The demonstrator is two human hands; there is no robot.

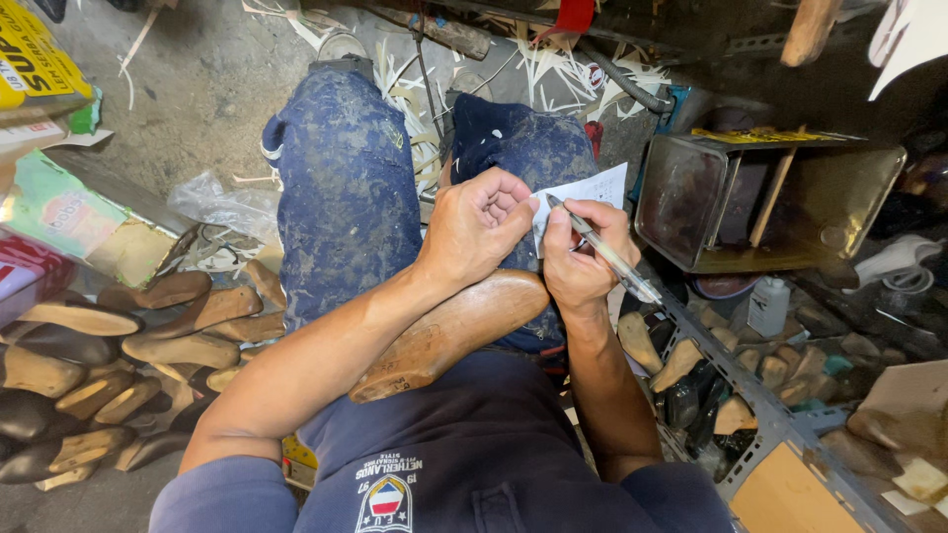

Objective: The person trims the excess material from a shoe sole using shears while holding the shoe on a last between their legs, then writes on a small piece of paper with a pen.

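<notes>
My left hand (pixel 476 225) curls over the left edge of a small white slip of paper (pixel 591 192) and pins it against my right knee. My right hand (pixel 583 259) grips a clear pen (pixel 604 251), its tip touching the paper near the left edge. A brown wooden shoe last (pixel 449 334) lies across my lap under my left wrist, toe toward the right. Both legs wear stained blue trousers (pixel 341 188).
A heap of wooden shoe lasts (pixel 118 355) covers the floor on the left. A metal shelf frame (pixel 750 395) with more lasts runs along the right. An open metal tin box (pixel 760 202) and a small white bottle (pixel 768 306) sit further right. Pale strips litter the floor ahead.
</notes>
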